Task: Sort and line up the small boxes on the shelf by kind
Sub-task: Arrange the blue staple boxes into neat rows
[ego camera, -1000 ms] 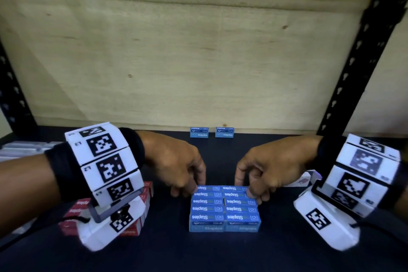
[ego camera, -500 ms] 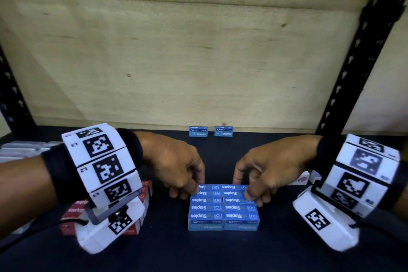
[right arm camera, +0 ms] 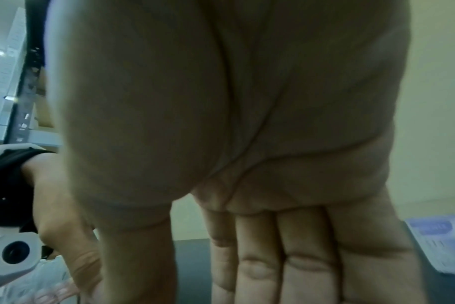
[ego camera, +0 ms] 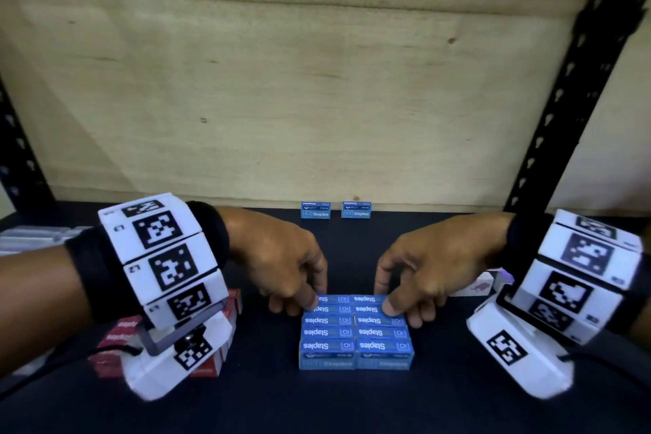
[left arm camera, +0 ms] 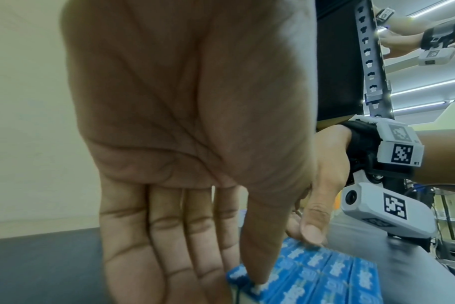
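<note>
A block of blue staple boxes (ego camera: 355, 331) was laid in two neat rows in the middle of the dark shelf (ego camera: 352, 405). The far left box was pinched by the left hand (ego camera: 281, 268) between thumb and fingers. The far right box was pinched the same way by the right hand (ego camera: 429, 268). Two more blue boxes (ego camera: 335, 210) were stood by the wooden back wall (ego camera: 317, 99). Red boxes (ego camera: 119, 338) were seen on the left.

Blue staple boxes (ego camera: 355, 331) lie packed in 2 columns on the shelf (ego camera: 352, 398).
</note>
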